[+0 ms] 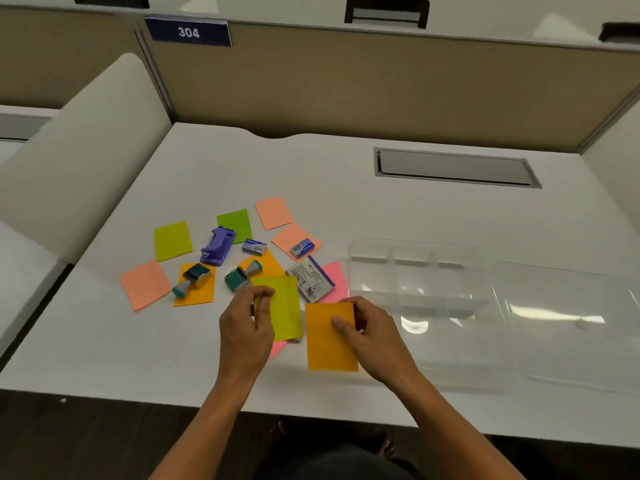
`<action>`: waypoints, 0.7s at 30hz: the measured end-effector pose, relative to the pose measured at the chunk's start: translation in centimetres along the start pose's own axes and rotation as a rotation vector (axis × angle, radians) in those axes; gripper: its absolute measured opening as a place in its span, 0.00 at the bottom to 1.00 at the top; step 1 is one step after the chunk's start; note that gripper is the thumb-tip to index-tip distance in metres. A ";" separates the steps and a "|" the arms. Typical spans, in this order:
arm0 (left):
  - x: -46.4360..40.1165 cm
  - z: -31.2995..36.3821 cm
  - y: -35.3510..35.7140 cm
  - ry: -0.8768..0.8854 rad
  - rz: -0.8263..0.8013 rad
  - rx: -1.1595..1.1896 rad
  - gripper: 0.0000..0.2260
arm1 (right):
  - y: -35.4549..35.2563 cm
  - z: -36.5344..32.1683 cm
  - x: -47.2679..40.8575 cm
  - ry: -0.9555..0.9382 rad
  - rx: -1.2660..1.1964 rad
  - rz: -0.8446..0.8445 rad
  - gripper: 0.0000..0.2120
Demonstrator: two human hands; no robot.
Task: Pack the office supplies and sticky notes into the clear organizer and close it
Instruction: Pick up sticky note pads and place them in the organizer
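My right hand holds an orange sticky note by its right edge, just above the desk. My left hand pinches the left edge of a yellow-green sticky note beside it. More notes in green, peach, orange and pink lie scattered behind them. Among the notes are a purple hole punch, two teal stamps, two small blue staple boxes and a white-and-purple box. The clear organizer lies open to the right, its lid folded out.
The white desk has a grey cable tray set into its back right. A tan partition with a blue "304" sign closes the back. White dividers stand at the left and right.
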State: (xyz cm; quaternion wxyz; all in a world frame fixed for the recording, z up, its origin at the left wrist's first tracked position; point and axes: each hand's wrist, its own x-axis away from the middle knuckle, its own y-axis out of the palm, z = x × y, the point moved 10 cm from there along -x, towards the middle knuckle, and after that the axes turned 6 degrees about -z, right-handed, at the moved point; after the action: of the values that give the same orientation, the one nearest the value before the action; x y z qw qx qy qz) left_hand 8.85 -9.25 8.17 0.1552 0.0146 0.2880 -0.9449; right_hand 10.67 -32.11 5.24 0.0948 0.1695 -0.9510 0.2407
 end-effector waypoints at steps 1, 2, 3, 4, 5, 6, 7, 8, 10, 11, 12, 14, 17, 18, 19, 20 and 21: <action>0.0 0.9 1.0 0.016 -0.023 0.011 0.06 | -1.2 0.6 0.3 0.008 -0.018 0.031 0.14; 0.0 1.7 2.0 0.032 -0.044 0.019 0.06 | -2.5 1.3 0.7 0.019 -0.030 0.062 0.13; 0.0 2.6 2.9 0.050 -0.063 0.020 0.06 | -3.7 2.0 1.0 0.031 -0.042 0.091 0.13; 0.1 3.4 3.9 0.069 -0.081 0.022 0.07 | -4.9 2.8 1.3 0.041 -0.055 0.116 0.13; 0.2 4.0 4.9 0.082 -0.101 0.032 0.07 | -6.1 3.4 1.6 0.048 -0.067 0.139 0.13; 0.4 4.6 6.0 0.089 -0.125 0.042 0.07 | -7.2 4.1 1.9 0.052 -0.075 0.159 0.12; 0.6 5.1 7.0 0.091 -0.150 0.047 0.07 | -8.3 4.8 2.3 0.059 -0.079 0.181 0.11; 0.8 5.6 8.0 0.094 -0.170 0.046 0.08 | -9.3 5.5 2.6 0.069 -0.083 0.206 0.09; 1.2 6.5 9.6 0.109 -0.197 0.037 0.09 | -11.4 6.7 3.2 0.092 -0.089 0.254 0.08; 1.4 6.9 10.3 0.115 -0.207 0.033 0.09 | -12.3 7.2 3.4 0.102 -0.083 0.274 0.08; 1.6 7.2 11.0 0.118 -0.218 0.027 0.10 | -13.1 7.7 3.5 0.110 -0.067 0.291 0.06; 2.0 7.7 12.2 0.118 -0.241 0.010 0.10 | -14.6 8.6 3.7 0.126 -0.001 0.320 0.05; 2.5 8.3 13.7 0.116 -0.264 -0.004 0.10 | -16.0 10.0 3.6 0.160 0.112 0.340 0.09; 2.7 8.6 14.1 0.112 -0.267 -0.009 0.10 | -16.3 10.2 3.5 0.167 0.144 0.337 0.10; 2.8 8.8 14.4 0.109 -0.266 -0.014 0.10 | -16.5 10.4 3.3 0.171 0.171 0.328 0.11; 2.9 9.0 14.7 0.104 -0.264 -0.020 0.10 | -16.6 10.6 3.1 0.176 0.194 0.314 0.11; 3.1 9.1 15.0 0.095 -0.264 -0.025 0.10 | -16.6 10.8 2.9 0.178 0.212 0.295 0.12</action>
State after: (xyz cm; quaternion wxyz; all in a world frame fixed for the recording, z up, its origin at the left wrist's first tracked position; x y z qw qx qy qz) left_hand 11.03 -26.95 7.31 0.0160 0.0193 0.3062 -0.9516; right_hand 12.99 -51.95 3.70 0.1240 0.0155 -0.9227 0.3647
